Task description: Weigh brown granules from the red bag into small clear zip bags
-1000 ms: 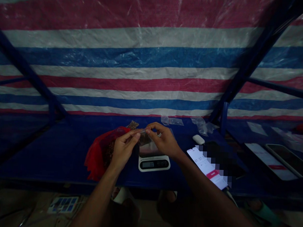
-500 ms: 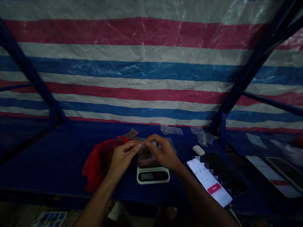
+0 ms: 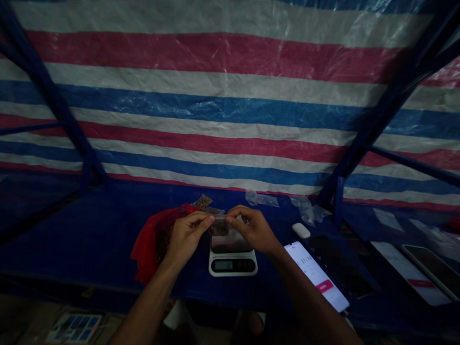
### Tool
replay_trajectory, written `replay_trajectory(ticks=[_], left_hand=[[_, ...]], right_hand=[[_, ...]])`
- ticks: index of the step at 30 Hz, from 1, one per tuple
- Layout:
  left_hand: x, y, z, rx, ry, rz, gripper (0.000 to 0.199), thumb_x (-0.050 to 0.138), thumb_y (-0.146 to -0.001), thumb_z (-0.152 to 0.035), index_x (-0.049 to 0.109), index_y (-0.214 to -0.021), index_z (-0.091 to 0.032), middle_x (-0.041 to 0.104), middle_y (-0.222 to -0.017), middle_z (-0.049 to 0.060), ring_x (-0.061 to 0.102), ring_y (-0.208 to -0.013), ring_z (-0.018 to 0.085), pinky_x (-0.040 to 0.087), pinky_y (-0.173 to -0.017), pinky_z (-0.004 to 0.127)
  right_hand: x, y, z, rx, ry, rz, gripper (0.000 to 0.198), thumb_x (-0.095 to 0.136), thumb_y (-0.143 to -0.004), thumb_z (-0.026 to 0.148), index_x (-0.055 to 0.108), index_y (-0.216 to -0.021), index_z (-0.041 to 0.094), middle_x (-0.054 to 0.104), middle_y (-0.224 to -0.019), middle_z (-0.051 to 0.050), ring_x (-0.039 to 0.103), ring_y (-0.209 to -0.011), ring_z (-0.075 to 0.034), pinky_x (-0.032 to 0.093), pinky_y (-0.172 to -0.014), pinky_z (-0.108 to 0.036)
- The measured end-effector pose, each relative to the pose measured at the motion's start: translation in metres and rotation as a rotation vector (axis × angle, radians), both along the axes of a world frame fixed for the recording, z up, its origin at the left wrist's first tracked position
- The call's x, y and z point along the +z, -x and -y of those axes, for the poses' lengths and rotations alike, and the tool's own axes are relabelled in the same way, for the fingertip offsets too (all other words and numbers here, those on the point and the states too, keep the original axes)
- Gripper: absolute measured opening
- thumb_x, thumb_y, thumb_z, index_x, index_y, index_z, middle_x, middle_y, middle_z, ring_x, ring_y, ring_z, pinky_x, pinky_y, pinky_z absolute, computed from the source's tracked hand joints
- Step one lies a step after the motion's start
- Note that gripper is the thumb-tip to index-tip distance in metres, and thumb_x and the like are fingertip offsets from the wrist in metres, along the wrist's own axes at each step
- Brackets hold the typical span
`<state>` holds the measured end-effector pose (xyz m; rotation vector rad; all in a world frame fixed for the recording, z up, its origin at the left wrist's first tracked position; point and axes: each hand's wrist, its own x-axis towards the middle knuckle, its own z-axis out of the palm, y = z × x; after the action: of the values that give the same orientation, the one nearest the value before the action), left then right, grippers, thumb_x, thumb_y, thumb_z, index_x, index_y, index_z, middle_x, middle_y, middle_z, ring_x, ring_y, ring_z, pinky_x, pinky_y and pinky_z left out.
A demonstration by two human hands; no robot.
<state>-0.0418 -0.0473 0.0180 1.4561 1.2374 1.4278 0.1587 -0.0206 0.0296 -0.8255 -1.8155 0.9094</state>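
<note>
On a blue table (image 3: pixel 110 244), a red bag (image 3: pixel 146 242) near the front edge is partly behind the left hand (image 3: pixel 187 236), which pinches a clear bag (image 3: pixel 219 227) over a scale (image 3: pixel 232 266). The right hand (image 3: pixel 252 229) pinches its other end, forearm overlapping a lit phone (image 3: pixel 322 281).

Just below the centre of the frame, the left hand (image 3: pixel 186 235) and right hand (image 3: pixel 253 228) pinch the top edge of a small clear bag (image 3: pixel 219 227) above a kitchen scale (image 3: pixel 233 265). A red bag (image 3: pixel 146 242) of brown bits lies left of the scale. At lower right are a lit phone (image 3: pixel 337 298) and a white case (image 3: pixel 301 231). A striped sheet (image 3: pixel 217 109) fills the upper frame behind the blue table (image 3: pixel 80 232).
</note>
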Motion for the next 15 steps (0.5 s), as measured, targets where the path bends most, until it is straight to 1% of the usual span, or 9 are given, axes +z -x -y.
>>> replay_trajectory(ticks=[3, 7, 10, 12, 15], left_hand=[[0.000, 0.002, 0.000, -0.001, 0.021, 0.017, 0.027, 0.078, -0.079, -0.045, 0.082, -0.084, -0.019, 0.080, -0.086, 0.006, 0.072, -0.085, 0.022, 0.052, -0.082, 0.030], [0.004, 0.004, 0.002, -0.003, 0.049, 0.069, 0.031, 0.078, -0.079, -0.048, 0.082, -0.085, -0.018, 0.079, -0.085, 0.005, 0.072, -0.084, 0.022, 0.053, -0.082, 0.030], [0.006, 0.004, 0.004, -0.003, 0.068, 0.066, 0.034, 0.078, -0.079, -0.050, 0.082, -0.085, -0.017, 0.079, -0.084, 0.006, 0.072, -0.082, 0.022, 0.054, -0.080, 0.030], [0.006, 0.004, 0.003, 0.001, 0.065, 0.061, 0.035, 0.078, -0.079, -0.051, 0.081, -0.088, -0.017, 0.080, -0.089, 0.007, 0.073, -0.086, 0.023, 0.055, -0.083, 0.032], [0.004, 0.008, 0.001, 0.077, 0.031, 0.098, 0.039, 0.078, -0.078, -0.051, 0.080, -0.097, -0.017, 0.080, -0.101, 0.009, 0.074, -0.095, 0.024, 0.056, -0.089, 0.033]], right_hand=[[0.000, -0.005, -0.003, -0.012, -0.009, 0.010, 0.018, 0.069, -0.092, 0.035, 0.074, -0.084, 0.019, 0.073, -0.087, -0.004, 0.063, -0.078, -0.016, 0.049, -0.076, -0.030], [-0.002, -0.006, -0.006, -0.032, 0.037, -0.033, 0.021, 0.076, -0.085, 0.039, 0.074, -0.078, 0.020, 0.073, -0.083, -0.003, 0.064, -0.077, -0.017, 0.050, -0.075, -0.031], [-0.002, -0.008, -0.007, 0.017, 0.028, -0.029, 0.022, 0.074, -0.088, 0.040, 0.075, -0.081, 0.020, 0.074, -0.088, -0.004, 0.066, -0.080, -0.018, 0.049, -0.073, -0.031], [0.000, -0.010, -0.009, 0.020, 0.002, -0.007, 0.021, 0.071, -0.090, 0.039, 0.075, -0.084, 0.020, 0.074, -0.090, -0.005, 0.066, -0.082, -0.018, 0.049, -0.074, -0.032], [0.005, -0.013, -0.021, -0.084, -0.028, 0.020, 0.022, 0.070, -0.089, 0.040, 0.075, -0.085, 0.020, 0.075, -0.089, -0.005, 0.067, -0.083, -0.019, 0.050, -0.074, -0.032]])
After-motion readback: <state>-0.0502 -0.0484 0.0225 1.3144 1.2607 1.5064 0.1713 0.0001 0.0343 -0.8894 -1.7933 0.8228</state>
